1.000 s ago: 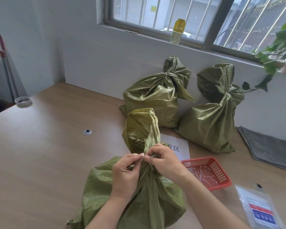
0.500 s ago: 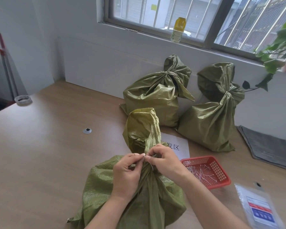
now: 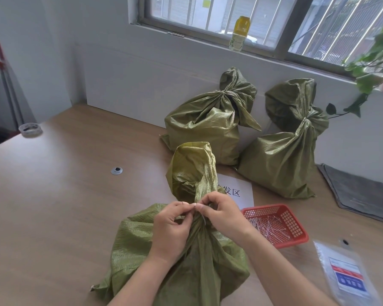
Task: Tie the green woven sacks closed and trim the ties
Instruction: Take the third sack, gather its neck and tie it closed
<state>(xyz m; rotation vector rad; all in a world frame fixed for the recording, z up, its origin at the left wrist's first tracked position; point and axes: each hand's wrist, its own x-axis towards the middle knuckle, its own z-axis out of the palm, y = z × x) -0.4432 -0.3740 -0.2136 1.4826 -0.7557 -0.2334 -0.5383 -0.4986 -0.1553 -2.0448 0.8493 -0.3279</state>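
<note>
A green woven sack (image 3: 142,246) stands on the wooden table right in front of me, its neck gathered and its floppy top (image 3: 190,168) rising above my hands. My left hand (image 3: 171,228) and my right hand (image 3: 223,214) meet at the neck, fingertips pinching a thin white tie (image 3: 202,219) wrapped round it. Two more green sacks, a left one (image 3: 208,124) and a right one (image 3: 283,155), lean against the wall behind, both with tied necks.
A red plastic basket (image 3: 281,221) of white ties sits right of my hands. Behind it lies a white paper sign (image 3: 237,191). A clear packet (image 3: 345,274) lies near the right edge, a grey mat (image 3: 358,193) further back, a tape roll (image 3: 30,129) far left.
Both hands stay at the sack's neck with only small finger movements on the tie. The view has shifted slightly.
</note>
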